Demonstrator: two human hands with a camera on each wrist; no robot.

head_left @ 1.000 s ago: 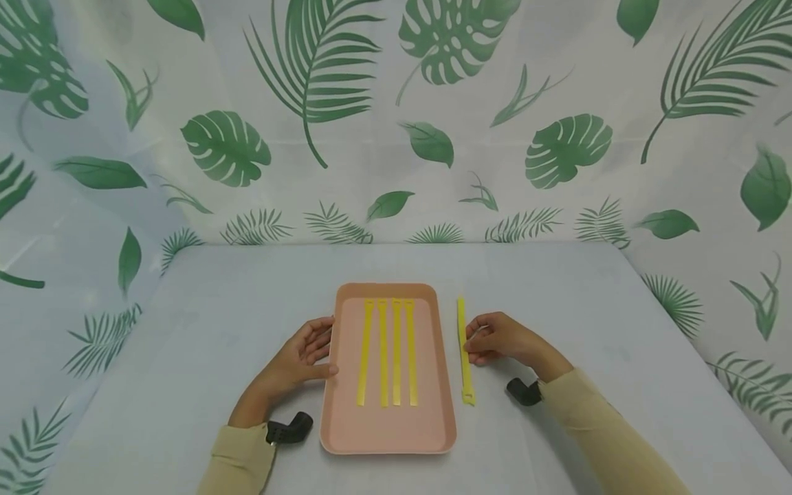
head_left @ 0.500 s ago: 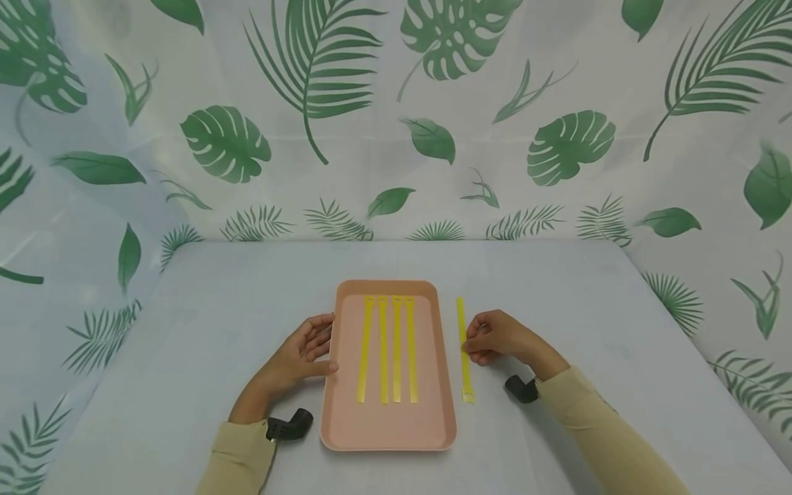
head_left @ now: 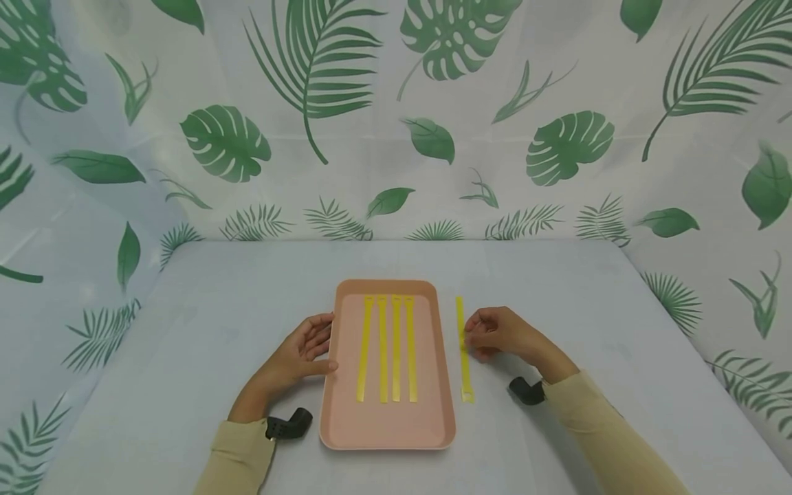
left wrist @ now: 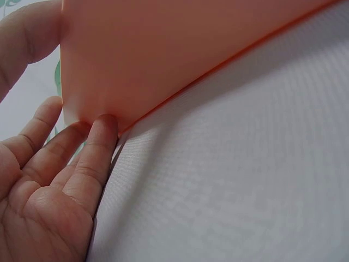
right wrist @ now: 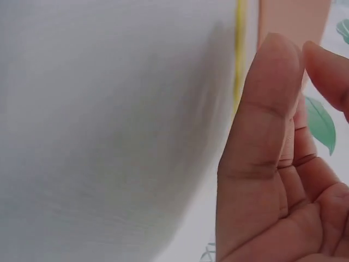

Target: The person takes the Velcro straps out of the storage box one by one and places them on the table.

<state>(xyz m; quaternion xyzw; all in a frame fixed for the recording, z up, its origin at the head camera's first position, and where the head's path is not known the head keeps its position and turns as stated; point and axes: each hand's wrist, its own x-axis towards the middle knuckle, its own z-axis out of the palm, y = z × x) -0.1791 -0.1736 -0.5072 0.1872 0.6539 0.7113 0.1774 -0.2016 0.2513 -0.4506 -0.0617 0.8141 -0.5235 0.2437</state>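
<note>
Against the left side of a pink tray [head_left: 390,430] my left hand [head_left: 291,357] holds on, thumb over the rim and fingers at the outer wall. Several yellow cable ties [head_left: 396,350], flat straps with slotted heads, lie side by side in the tray, heads at the far end. One more yellow cable tie [head_left: 467,378] lies on the table right of the tray, its slotted head toward me. Beside its middle is my right hand [head_left: 504,333], fingertips blurred. In the right wrist view, thumb and finger tips [right wrist: 275,65] nearly meet, with nothing visible between them; the tie runs behind.
A white cloth covers the table [head_left: 247,295]. Behind and beside it hangs a white sheet [head_left: 371,158] printed with green leaves. Each wrist carries a black camera [head_left: 289,423].
My right hand has shifted slightly away at its fingertips, which now blur beside the loose cable tie. The left hand and tray stay in place; the tie lies nearly where it was.
</note>
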